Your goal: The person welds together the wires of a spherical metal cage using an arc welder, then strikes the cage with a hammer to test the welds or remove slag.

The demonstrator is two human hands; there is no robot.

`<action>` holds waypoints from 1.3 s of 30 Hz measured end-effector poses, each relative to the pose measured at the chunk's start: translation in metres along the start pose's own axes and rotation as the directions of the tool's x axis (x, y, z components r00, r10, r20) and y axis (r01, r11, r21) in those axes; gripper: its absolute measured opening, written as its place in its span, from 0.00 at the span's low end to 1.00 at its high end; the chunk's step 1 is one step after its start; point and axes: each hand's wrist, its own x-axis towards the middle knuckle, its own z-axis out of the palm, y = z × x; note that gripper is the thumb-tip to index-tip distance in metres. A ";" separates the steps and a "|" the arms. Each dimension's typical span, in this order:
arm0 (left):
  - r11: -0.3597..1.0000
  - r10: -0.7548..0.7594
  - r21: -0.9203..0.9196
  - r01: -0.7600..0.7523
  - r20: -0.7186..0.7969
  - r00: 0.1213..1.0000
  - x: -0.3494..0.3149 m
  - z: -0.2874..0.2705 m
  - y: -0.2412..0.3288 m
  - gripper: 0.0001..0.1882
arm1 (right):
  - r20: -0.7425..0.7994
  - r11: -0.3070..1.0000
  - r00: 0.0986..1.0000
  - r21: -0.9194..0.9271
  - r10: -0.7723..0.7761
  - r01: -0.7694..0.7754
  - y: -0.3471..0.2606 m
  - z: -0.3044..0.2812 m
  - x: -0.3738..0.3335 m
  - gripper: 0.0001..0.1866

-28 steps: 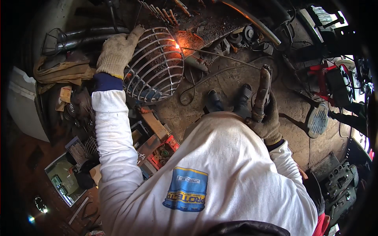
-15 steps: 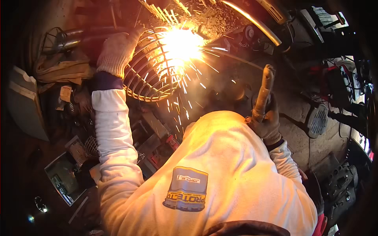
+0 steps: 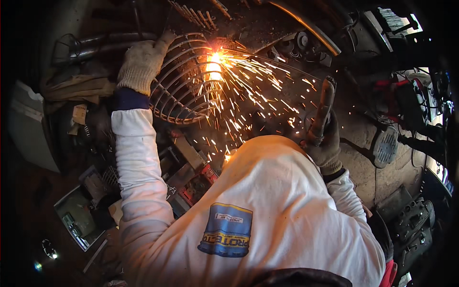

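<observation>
Wire cage lies just right of left fingers — grip unclear — while right fingers clasp a rod holder.

White shirt; beige left glove; orange sparks; wire basket seemingly grey, dim.

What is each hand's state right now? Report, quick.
Left hand: at the edge of the wire cage; whether it is closed cannot be told.
Right hand: closed, holding the welding electrode holder.
</observation>
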 end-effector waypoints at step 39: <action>0.788 -0.326 -0.499 0.361 0.159 0.932 0.007 0.026 -0.003 0.36 | -0.059 0.997 0.998 -0.070 0.031 -0.035 -0.006 0.009 0.017 0.60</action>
